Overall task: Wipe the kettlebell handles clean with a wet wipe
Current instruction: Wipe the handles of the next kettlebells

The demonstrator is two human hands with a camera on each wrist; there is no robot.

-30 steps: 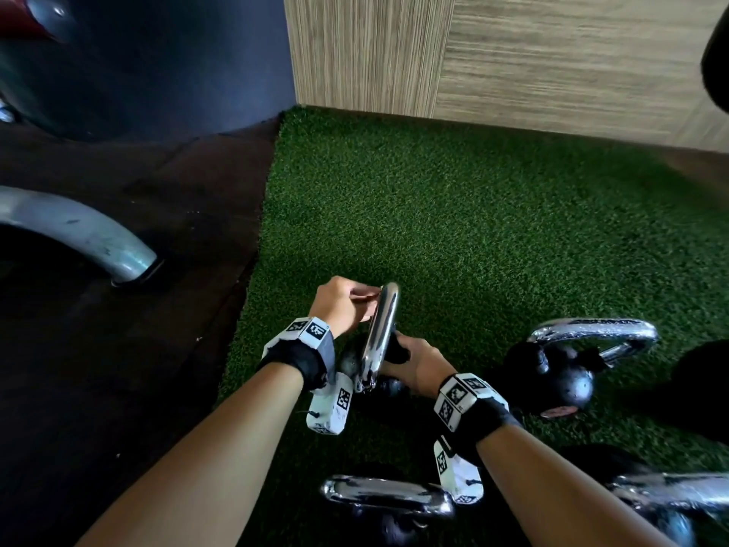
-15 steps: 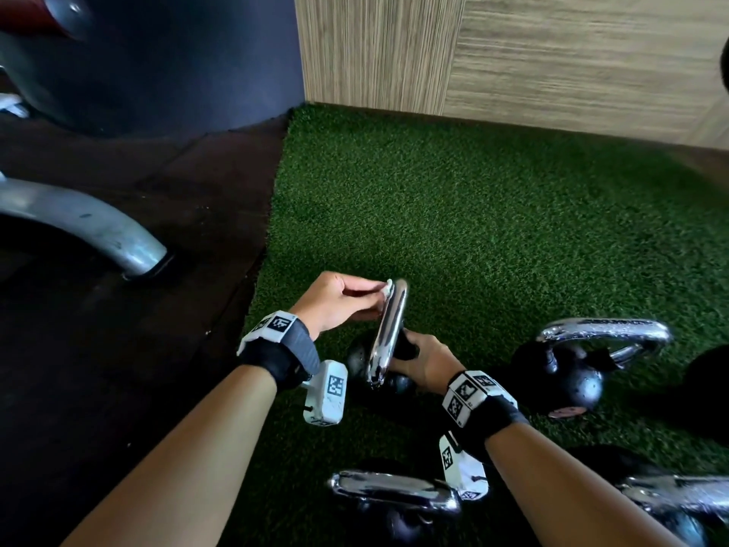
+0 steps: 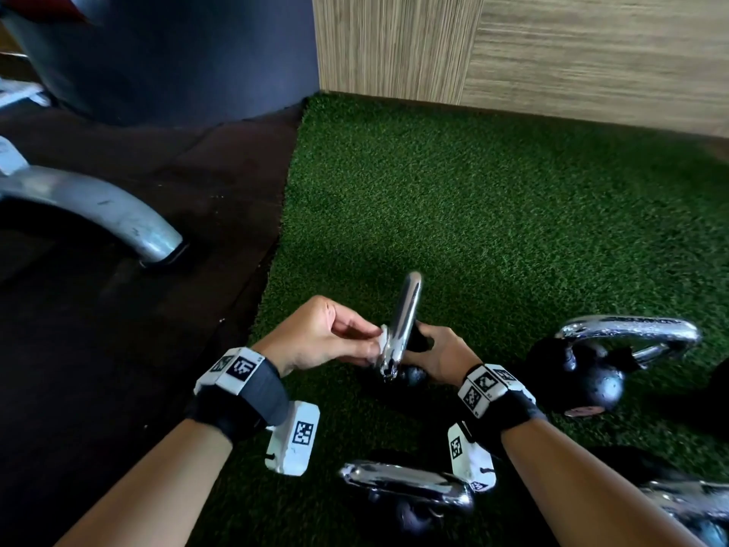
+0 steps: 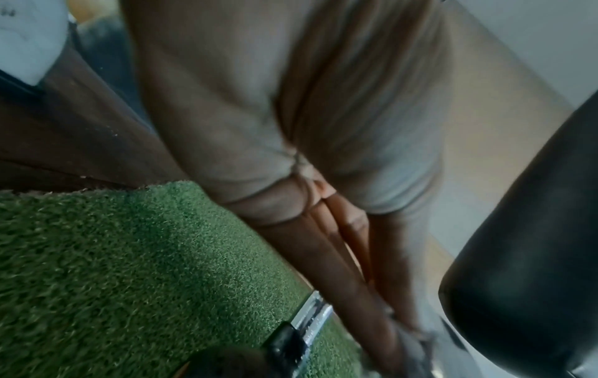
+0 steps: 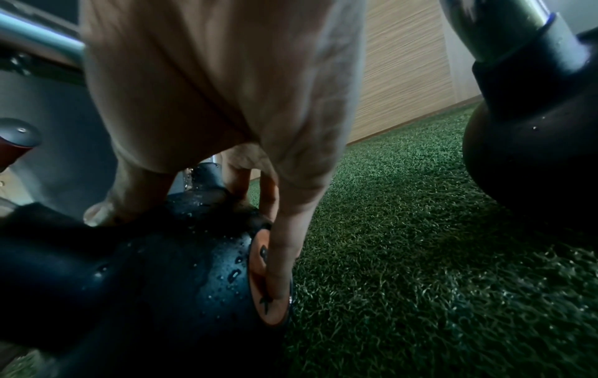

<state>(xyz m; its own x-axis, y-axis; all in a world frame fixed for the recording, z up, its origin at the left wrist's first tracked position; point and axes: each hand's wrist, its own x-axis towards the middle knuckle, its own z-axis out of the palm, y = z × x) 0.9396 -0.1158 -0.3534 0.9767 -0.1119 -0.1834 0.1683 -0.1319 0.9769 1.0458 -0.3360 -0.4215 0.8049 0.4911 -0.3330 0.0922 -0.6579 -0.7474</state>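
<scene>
A small black kettlebell [image 3: 414,375] with a chrome handle [image 3: 402,321] stands on the green turf, its handle edge-on to the head view. My left hand [image 3: 315,337] pinches a white wet wipe [image 3: 380,343] against the lower left side of that handle. My right hand [image 3: 442,355] grips the black ball from the right; in the right wrist view its fingers [image 5: 281,255] curl round the wet ball [image 5: 181,255] by its orange base disc. The left wrist view is blurred, showing my left hand's fingers [image 4: 340,243] reaching down by the chrome handle [image 4: 312,322].
Three more chrome-handled kettlebells stand nearby: one at the right [image 3: 591,361], one close in front [image 3: 410,491], one at the bottom right corner [image 3: 694,507]. A grey machine foot [image 3: 118,215] rests on the dark floor at the left. A wood-grain wall [image 3: 513,53] bounds the turf [image 3: 473,215] behind.
My left hand with the wipe has slid from the top of the handle down its left side. The right hand stays on the ball. The head view has shifted slightly.
</scene>
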